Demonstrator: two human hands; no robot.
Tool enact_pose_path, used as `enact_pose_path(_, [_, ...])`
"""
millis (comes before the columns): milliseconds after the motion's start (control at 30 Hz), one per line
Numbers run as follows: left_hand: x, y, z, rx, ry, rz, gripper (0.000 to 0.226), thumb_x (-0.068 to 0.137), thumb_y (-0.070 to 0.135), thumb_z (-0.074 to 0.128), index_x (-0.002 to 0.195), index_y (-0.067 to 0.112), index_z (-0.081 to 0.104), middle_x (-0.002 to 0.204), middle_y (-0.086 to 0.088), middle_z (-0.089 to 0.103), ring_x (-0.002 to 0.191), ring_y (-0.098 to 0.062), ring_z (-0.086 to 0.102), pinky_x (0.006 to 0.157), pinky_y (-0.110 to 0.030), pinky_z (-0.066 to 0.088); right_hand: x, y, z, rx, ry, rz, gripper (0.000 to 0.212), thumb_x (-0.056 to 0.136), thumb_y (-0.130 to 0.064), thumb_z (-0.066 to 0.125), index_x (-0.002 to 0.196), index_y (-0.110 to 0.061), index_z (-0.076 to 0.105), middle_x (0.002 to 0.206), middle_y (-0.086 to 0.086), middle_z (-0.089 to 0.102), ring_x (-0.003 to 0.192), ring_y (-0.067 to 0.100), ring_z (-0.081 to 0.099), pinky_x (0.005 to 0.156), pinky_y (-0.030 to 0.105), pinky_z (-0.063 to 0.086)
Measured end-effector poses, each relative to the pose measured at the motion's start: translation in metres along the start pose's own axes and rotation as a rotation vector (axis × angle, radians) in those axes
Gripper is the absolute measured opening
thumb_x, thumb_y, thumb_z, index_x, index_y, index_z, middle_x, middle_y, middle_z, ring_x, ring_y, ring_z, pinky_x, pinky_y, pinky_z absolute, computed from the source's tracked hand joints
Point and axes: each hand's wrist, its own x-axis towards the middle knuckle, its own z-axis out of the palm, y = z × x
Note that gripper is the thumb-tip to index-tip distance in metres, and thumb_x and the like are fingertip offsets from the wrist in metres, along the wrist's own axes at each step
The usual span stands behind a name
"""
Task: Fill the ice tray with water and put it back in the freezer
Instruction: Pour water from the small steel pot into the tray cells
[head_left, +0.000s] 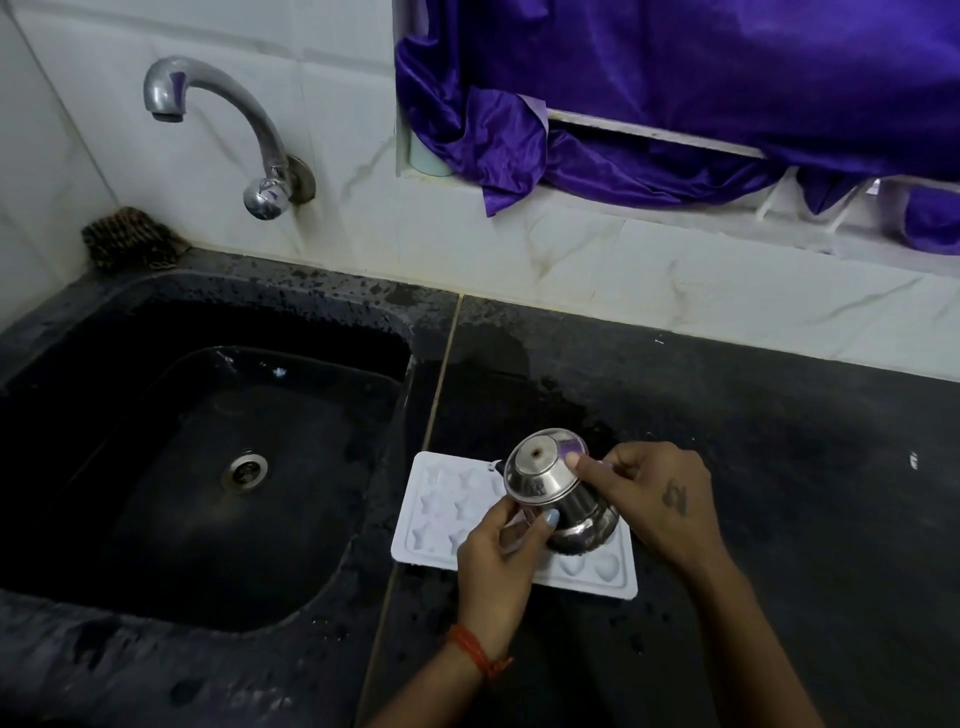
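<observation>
Pouring step, from the look of it. In the head view a steel cup (558, 499) is tipped almost upside down over the tray (447, 506), base up and mouth down toward the right-hand moulds. It's gripped by both hands: the left hand (496, 564) is curled round its lower side with the thumb pressed on the wall, and the right hand (657, 501) pinches it near the base. No stream can be made out, so how much water is left can't be told.

The tray is a white flat one with star and heart moulds, laid on the dark counter (753, 467) just right of the sink (218, 467) edge, near the front. Whether the moulds are full can't be seen.

Next, probably, the cup gets set aside and the tray is lifted level so nothing spills on the way to the freezer.
</observation>
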Motion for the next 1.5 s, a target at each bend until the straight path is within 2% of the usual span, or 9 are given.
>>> enact_pose_path(233, [0.000, -0.002, 0.002, -0.022, 0.008, -0.022, 0.031, 0.086, 0.016, 0.065, 0.116, 0.012, 0.064, 0.108, -0.002, 0.072, 0.102, -0.016, 0.067, 0.095, -0.041, 0.051, 0.001, -0.004, -0.002, -0.084, 0.002, -0.050, 0.042, 0.079, -0.044, 0.068, 0.050, -0.014, 0.061, 0.045, -0.001, 0.057, 0.048, 0.013, 0.056, 0.051, 0.026, 0.041])
enact_pose_path(467, [0.003, -0.003, -0.001, -0.015, -0.008, -0.020, 0.028, 0.086, 0.019, 0.065, 0.114, 0.015, 0.065, 0.106, 0.000, 0.073, 0.100, -0.013, 0.068, 0.094, -0.041, 0.052, 0.003, -0.007, 0.002, -0.119, 0.019, -0.065, 0.049, 0.079, -0.048, 0.066, 0.050, -0.009, 0.061, 0.048, 0.006, 0.060, 0.049, 0.019, 0.058, 0.050, 0.028, 0.043])
enact_pose_path(700, [0.006, -0.004, -0.003, -0.029, -0.015, -0.025, 0.027, 0.086, 0.019, 0.064, 0.112, 0.014, 0.066, 0.104, -0.001, 0.073, 0.098, -0.014, 0.068, 0.094, -0.041, 0.052, 0.005, -0.010, 0.004, -0.149, 0.027, -0.069, 0.047, 0.080, -0.048, 0.065, 0.053, -0.010, 0.064, 0.048, 0.005, 0.060, 0.049, 0.019, 0.058, 0.051, 0.028, 0.043])
enact_pose_path(867, [0.007, -0.004, -0.004, -0.013, -0.017, 0.012, 0.033, 0.085, 0.022, 0.065, 0.116, 0.013, 0.065, 0.104, 0.000, 0.073, 0.099, -0.011, 0.068, 0.093, -0.035, 0.053, 0.006, -0.006, 0.006, -0.079, 0.026, -0.032, 0.047, 0.078, -0.048, 0.068, 0.051, -0.010, 0.062, 0.048, 0.006, 0.061, 0.051, 0.021, 0.059, 0.054, 0.032, 0.046])
enact_pose_path(1033, [0.009, -0.003, -0.002, 0.006, 0.026, 0.053, 0.032, 0.080, 0.023, 0.071, 0.112, 0.022, 0.067, 0.096, 0.010, 0.074, 0.094, -0.002, 0.067, 0.079, -0.012, 0.051, 0.004, 0.005, 0.005, 0.078, 0.035, 0.016, 0.040, 0.077, -0.043, 0.071, 0.046, -0.019, 0.061, 0.046, -0.002, 0.060, 0.047, 0.007, 0.055, 0.053, 0.026, 0.044])
enact_pose_path(1200, [0.011, -0.002, 0.004, 0.035, -0.012, 0.068, 0.028, 0.080, 0.021, 0.072, 0.107, 0.026, 0.067, 0.093, 0.015, 0.073, 0.092, 0.003, 0.066, 0.077, -0.009, 0.049, 0.002, 0.013, -0.001, 0.096, 0.061, 0.044, 0.038, 0.077, -0.042, 0.071, 0.050, -0.016, 0.064, 0.048, 0.001, 0.062, 0.049, 0.014, 0.059, 0.054, 0.030, 0.047])
enact_pose_path(1300, [0.010, -0.004, 0.009, 0.012, -0.039, 0.049, 0.030, 0.079, 0.017, 0.073, 0.110, 0.017, 0.068, 0.096, 0.008, 0.074, 0.094, -0.001, 0.067, 0.081, -0.015, 0.052, 0.000, 0.014, -0.008, 0.044, 0.081, 0.024, 0.038, 0.077, -0.041, 0.071, 0.050, -0.016, 0.064, 0.048, 0.000, 0.061, 0.048, 0.013, 0.058, 0.052, 0.031, 0.047])
enact_pose_path(1433, [0.010, -0.007, 0.013, 0.005, -0.085, 0.008, 0.029, 0.079, 0.019, 0.073, 0.108, 0.015, 0.069, 0.098, 0.000, 0.075, 0.097, -0.010, 0.069, 0.092, -0.033, 0.053, -0.001, 0.013, -0.014, -0.034, 0.081, -0.006, 0.039, 0.078, -0.041, 0.071, 0.051, -0.014, 0.064, 0.047, 0.000, 0.061, 0.048, 0.016, 0.059, 0.052, 0.032, 0.047])
enact_pose_path(1500, [0.011, -0.008, 0.014, -0.002, -0.104, -0.012, 0.029, 0.079, 0.020, 0.073, 0.107, 0.015, 0.069, 0.098, 0.000, 0.075, 0.097, -0.013, 0.069, 0.093, -0.037, 0.052, -0.001, 0.013, -0.015, -0.085, 0.079, -0.019, 0.041, 0.079, -0.042, 0.070, 0.051, -0.012, 0.064, 0.047, 0.003, 0.061, 0.048, 0.017, 0.058, 0.051, 0.030, 0.045])
